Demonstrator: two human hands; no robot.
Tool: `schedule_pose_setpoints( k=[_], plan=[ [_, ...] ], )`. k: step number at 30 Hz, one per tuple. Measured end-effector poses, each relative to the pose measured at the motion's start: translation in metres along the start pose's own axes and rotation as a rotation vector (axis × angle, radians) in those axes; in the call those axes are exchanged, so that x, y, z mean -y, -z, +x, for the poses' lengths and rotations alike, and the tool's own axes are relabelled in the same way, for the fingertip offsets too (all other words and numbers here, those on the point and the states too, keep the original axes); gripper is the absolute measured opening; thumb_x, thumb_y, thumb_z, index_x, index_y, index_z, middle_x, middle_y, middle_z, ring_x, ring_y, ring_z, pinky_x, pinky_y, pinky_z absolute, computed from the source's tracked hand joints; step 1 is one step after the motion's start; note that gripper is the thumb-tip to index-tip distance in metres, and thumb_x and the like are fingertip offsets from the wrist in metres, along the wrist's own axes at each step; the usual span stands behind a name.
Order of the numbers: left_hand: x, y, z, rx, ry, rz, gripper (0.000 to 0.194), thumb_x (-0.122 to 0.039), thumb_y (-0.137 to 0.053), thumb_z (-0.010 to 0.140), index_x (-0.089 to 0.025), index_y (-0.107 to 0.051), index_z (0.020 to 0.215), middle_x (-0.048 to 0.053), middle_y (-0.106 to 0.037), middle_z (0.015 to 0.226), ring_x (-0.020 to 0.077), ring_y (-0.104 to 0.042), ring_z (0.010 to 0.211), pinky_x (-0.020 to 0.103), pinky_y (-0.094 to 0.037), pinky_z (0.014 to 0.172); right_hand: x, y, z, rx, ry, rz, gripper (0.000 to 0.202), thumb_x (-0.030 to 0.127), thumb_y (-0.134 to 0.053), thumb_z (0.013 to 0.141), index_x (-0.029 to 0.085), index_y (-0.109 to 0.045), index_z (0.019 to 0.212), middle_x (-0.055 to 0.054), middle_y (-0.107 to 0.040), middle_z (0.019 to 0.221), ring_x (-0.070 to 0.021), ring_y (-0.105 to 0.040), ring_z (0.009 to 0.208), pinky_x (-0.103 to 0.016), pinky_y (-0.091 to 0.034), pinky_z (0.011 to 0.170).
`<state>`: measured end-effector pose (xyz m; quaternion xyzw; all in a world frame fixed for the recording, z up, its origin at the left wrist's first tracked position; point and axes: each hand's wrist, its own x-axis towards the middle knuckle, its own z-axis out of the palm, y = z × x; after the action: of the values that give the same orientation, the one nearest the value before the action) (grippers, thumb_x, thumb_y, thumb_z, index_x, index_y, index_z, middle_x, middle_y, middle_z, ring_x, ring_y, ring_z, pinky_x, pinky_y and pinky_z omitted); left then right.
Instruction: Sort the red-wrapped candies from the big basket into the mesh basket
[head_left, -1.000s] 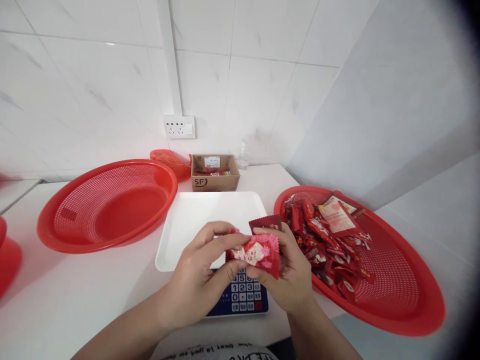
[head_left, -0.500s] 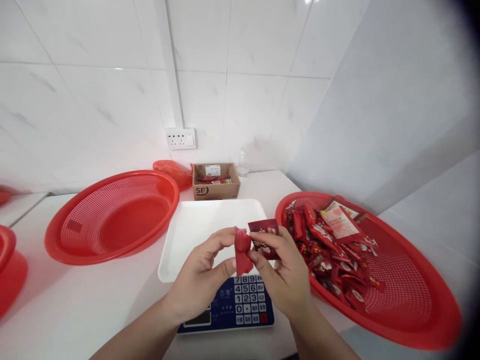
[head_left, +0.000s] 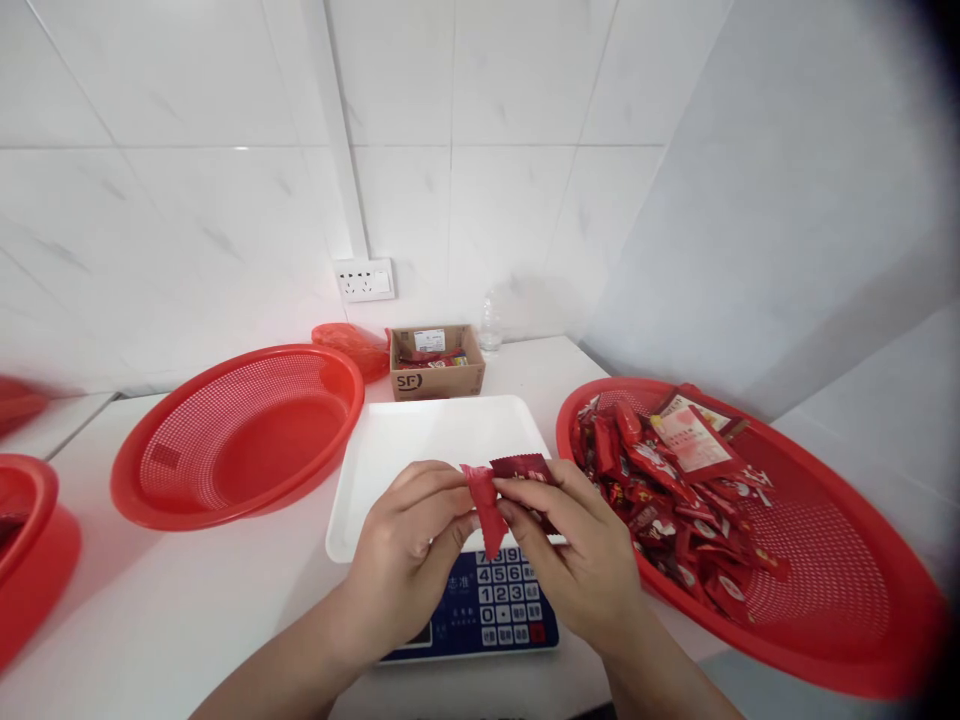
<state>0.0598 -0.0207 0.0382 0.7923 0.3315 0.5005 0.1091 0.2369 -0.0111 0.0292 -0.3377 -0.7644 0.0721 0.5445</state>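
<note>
Clock centred on the small glossy red film packet [head_left: 486,512]; 12 points away from the wearer.

Red packet: held up at mid-view, in line with the near edge of the square white tray [head_left: 439,430] and the blue panel [head_left: 463,622] with its number keys; height above these cannot be told. Long axis runs from about 11:30 to 5:30, narrow face toward the camera.

Left hand [head_left: 405,550]: at 9 o'clock, grip closed to a pinch, thumb and fingertips on the red packet's near-left side.

Right hand [head_left: 577,555]: at 3 to 4 o'clock, thumb and index pinching the opposite side. Same grip also keeps a dark maroon serrated-edge packet [head_left: 523,467], at 1 o'clock, partly hidden behind the fingers.

Key relation: packet lies directly between the fingertips, crosswise to both; neither hand is nearer.

Oval red plastic basket [head_left: 847,610], holding red packets, at 3 o'clock on the white tabletop [head_left: 165,610].
</note>
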Motion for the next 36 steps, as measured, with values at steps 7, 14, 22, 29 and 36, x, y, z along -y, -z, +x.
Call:
schedule_pose_setpoints(
  k=[7, 14, 22, 29, 36],
  plan=[
    [0.003, 0.005, 0.001, 0.073, -0.059, -0.019, 0.025, -0.003, -0.057, 0.094, -0.02, -0.073, 0.105, 0.01, -0.076, 0.096, 0.0198, -0.067, 0.088, 0.031, -0.06, 0.077, -0.002, 0.004, 0.0, 0.055, -0.16, 0.183, 0.019, 0.004, -0.064, 0.082, 0.023, -0.068, 0.083, 0.004, -0.059, 0.077, -0.0054, -0.06, 0.056, -0.01, -0.049, 0.046],
    [0.006, 0.004, -0.004, 0.122, 0.055, -0.106, 0.021, -0.003, -0.06, 0.092, -0.018, -0.071, 0.102, 0.008, -0.075, 0.096, 0.0179, -0.067, 0.091, 0.026, -0.057, 0.078, -0.004, 0.007, 0.003, 0.087, -0.181, 0.207, 0.019, 0.003, -0.063, 0.076, 0.022, -0.06, 0.071, 0.007, -0.053, 0.07, -0.0043, -0.053, 0.054, -0.011, -0.044, 0.049],
    [0.011, 0.003, -0.002, 0.188, 0.275, -0.365, 0.014, -0.01, -0.066, 0.09, -0.018, -0.073, 0.082, 0.006, -0.072, 0.085, 0.0173, -0.067, 0.083, 0.026, -0.054, 0.073, -0.005, 0.009, 0.003, 0.061, -0.181, 0.249, 0.019, 0.005, -0.062, 0.072, 0.022, -0.06, 0.064, 0.008, -0.051, 0.062, -0.0049, -0.05, 0.049, -0.012, -0.038, 0.044],
    [0.014, 0.005, 0.005, 0.208, 0.348, -0.447, 0.014, -0.013, -0.067, 0.091, -0.018, -0.071, 0.078, 0.003, -0.07, 0.08, 0.0153, -0.065, 0.076, 0.026, -0.053, 0.071, -0.011, 0.007, 0.005, 0.095, -0.244, 0.306, 0.017, 0.007, -0.061, 0.07, 0.022, -0.058, 0.062, 0.008, -0.052, 0.061, -0.0057, -0.049, 0.047, -0.013, -0.038, 0.042],
    [0.011, 0.007, 0.006, 0.248, 0.401, -0.435, 0.014, -0.01, -0.063, 0.09, -0.018, -0.072, 0.084, 0.005, -0.07, 0.086, 0.0183, -0.067, 0.085, 0.03, -0.053, 0.076, -0.018, 0.013, 0.006, 0.214, -0.291, 0.372, 0.009, 0.014, -0.073, 0.081, 0.023, -0.074, 0.083, 0.002, -0.065, 0.076, -0.0113, -0.063, 0.061, -0.019, -0.051, 0.054]
  ],
)
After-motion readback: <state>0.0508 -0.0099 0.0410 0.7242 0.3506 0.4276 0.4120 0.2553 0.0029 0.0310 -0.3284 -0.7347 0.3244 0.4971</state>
